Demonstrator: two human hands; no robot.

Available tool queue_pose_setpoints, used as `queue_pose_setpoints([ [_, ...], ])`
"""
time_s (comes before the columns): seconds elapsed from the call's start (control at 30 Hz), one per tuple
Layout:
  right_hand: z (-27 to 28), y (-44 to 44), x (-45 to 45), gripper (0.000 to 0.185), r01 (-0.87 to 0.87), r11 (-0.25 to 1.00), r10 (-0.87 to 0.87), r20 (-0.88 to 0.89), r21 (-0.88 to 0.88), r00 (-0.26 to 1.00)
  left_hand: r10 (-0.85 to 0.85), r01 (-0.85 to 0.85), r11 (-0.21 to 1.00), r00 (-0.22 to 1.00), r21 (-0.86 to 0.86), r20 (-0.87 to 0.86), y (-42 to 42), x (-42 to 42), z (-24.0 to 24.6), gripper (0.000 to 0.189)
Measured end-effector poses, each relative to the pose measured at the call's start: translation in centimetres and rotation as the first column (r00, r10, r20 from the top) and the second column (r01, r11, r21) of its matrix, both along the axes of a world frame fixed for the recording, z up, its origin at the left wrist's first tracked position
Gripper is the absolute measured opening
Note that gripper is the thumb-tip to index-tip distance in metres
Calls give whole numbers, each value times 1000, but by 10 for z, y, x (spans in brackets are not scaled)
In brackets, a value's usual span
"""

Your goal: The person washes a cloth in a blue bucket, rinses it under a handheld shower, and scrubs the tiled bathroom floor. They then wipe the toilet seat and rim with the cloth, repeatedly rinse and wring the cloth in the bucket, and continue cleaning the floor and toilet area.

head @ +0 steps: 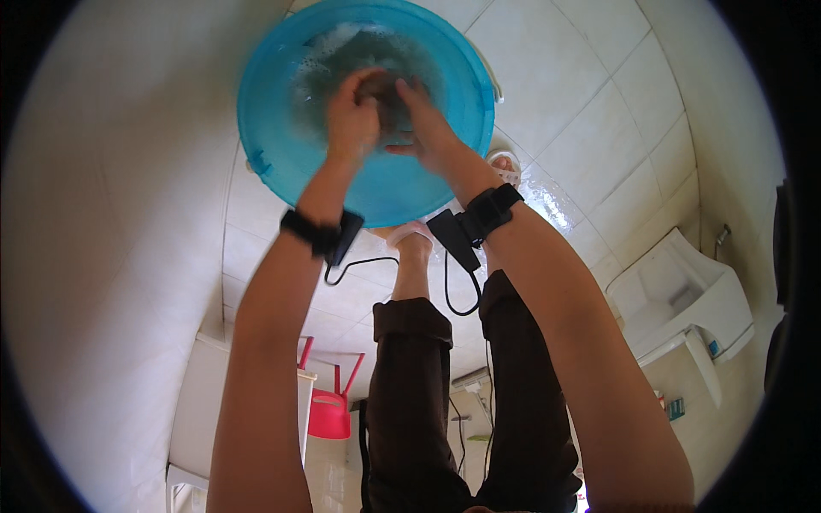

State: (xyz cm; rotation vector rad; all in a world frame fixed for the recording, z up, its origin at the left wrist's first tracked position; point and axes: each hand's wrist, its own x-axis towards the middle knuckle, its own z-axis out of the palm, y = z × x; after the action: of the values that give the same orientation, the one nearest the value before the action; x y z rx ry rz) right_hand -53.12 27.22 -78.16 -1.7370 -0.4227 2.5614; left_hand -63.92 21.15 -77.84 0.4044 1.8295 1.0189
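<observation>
A large blue plastic tub (378, 192) stands on the tiled floor before me, with murky, sudsy water (359, 48) in it. My left hand (354, 118) is over the tub, its fingers curled on a dark, wet bundle that looks like cloth (385, 96). At the bundle's right side is my right hand (426, 125), with its fingers spread; whether it touches the bundle is blurred. Both wrists carry black strapped devices with cables.
White floor tiles (577, 115) surround the tub, wet and shiny near my sandalled foot (505, 163). A wall rises close on the left. A white ceramic fixture (680, 301) is at the right, a pink plastic stool (330, 413) lower left. Cables hang by my legs.
</observation>
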Motion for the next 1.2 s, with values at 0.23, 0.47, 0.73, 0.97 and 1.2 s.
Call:
queue_pose_setpoints([
  [0.23,54,-23,-24,41,318,940,-257,-357,125,898,140,-105,976,974,191,-176,-2,33,129,11],
  [0.47,73,-39,-37,22,189,923,-108,-245,335,963,212,-158,973,898,167,-385,-27,21,61,22],
  [0.73,58,-50,-14,36,-572,74,640,402,817,655,-331,297,864,943,-406,-15,-53,-65,-17,29],
  [0.97,-38,-38,10,54,-24,977,-8,149,213,989,-824,514,543,477,-664,-305,-17,9,-72,39],
  [1.2,-14,-11,23,69,-83,988,61,172,127,983,-590,510,756,803,-411,-88,-5,-10,-69,38],
])
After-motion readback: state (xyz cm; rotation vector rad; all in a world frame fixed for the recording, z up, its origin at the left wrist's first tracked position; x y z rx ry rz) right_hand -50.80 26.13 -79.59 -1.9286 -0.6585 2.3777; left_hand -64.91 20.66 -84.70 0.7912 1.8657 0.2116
